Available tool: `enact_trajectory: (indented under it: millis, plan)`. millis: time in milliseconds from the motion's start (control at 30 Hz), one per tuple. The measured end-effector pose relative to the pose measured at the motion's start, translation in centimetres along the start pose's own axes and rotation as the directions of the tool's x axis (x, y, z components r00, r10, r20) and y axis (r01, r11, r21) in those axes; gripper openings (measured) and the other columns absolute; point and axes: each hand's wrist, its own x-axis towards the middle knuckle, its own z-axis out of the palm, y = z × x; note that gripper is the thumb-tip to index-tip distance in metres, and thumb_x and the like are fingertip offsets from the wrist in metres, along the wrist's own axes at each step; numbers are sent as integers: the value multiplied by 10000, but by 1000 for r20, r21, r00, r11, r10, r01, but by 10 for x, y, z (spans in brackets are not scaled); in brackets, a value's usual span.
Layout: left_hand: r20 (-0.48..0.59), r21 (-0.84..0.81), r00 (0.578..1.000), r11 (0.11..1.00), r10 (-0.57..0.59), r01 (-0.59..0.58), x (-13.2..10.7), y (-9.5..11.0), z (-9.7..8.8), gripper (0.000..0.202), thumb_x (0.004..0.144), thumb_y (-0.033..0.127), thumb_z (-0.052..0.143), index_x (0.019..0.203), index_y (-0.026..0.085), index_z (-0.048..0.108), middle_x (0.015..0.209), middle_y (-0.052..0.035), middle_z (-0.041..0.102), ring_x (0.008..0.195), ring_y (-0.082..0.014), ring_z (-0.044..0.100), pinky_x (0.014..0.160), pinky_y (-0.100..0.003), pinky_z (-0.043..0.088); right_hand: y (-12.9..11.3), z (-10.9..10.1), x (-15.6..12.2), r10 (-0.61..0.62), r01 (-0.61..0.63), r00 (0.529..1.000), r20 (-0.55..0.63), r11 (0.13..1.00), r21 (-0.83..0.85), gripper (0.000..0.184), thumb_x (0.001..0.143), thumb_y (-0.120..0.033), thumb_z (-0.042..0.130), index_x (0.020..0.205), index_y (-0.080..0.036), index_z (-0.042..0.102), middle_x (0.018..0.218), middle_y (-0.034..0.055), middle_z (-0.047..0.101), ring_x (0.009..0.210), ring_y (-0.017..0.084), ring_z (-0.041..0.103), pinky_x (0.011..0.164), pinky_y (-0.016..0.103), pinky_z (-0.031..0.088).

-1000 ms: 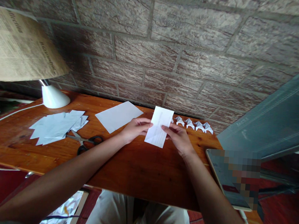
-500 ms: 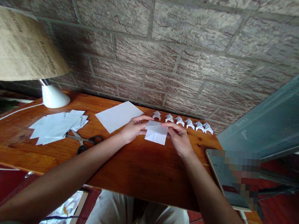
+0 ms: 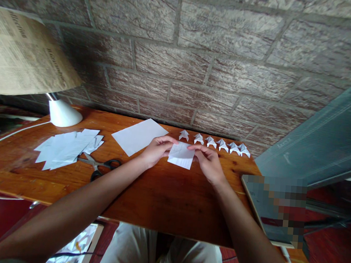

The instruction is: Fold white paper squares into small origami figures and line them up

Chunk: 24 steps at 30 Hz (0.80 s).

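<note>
A small white paper with crease lines is held just above the wooden table by both hands. My left hand pinches its upper left edge, with the thumb and some fingers partly behind or under it. At the upper right corner, my right hand grips the same paper between thumb and fingers. Right behind the hands stands a row of several folded paper figures with pointed tops. A larger white sheet lies flat beyond my left hand.
Scissors with dark handles lie partly open beside my left forearm, touching a spread of white paper pieces. A white lamp base stands at the back left. To the right is a tablet-like device. A stone-block wall closes off the back.
The paper's top part, raised apart from the lower part before, now lies nearly level with it. Paper and fingers have shifted slightly left.
</note>
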Motion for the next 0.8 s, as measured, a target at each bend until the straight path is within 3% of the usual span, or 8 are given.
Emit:
enact_trajectory:
  millis: [300,433,533,667,800]
  plan:
    - [27,118,994,987,109,-111,1,-4,-3,227,683,375,732,750,169,663,783,-3,647,694,-122,584,650,-243,485,-4,2,-1,17,-16,1000,-7,999,50,282,790,-449,609,849,-206,740,969,51,711,855,199,622,749,316,504]
    - [37,182,986,969,165,-169,0,-3,-1,216,718,385,704,753,176,661,778,-6,651,697,-132,591,626,-233,472,-1,1,0,-34,34,999,4,999,27,326,756,-410,713,1038,-250,685,913,19,709,812,169,623,774,311,490]
    - [32,172,981,966,192,-194,-2,0,2,256,727,392,704,888,196,671,782,-4,671,669,-133,597,599,-226,448,0,2,0,-27,24,999,43,998,53,434,746,-397,734,1145,-262,632,836,7,703,771,169,630,750,316,494]
    - [59,144,984,974,169,-176,-3,2,4,431,733,405,712,1112,220,622,769,4,689,646,-136,609,601,-230,449,-1,2,0,-25,23,999,33,998,53,367,734,-398,740,1054,-233,670,928,29,714,806,172,635,768,320,490]
    - [50,143,988,978,144,-150,-1,1,3,373,716,410,731,1003,179,671,893,-44,718,757,-157,644,669,-252,491,0,1,1,-30,28,999,23,997,69,334,718,-369,753,1016,-235,688,991,32,711,793,154,625,761,306,483]
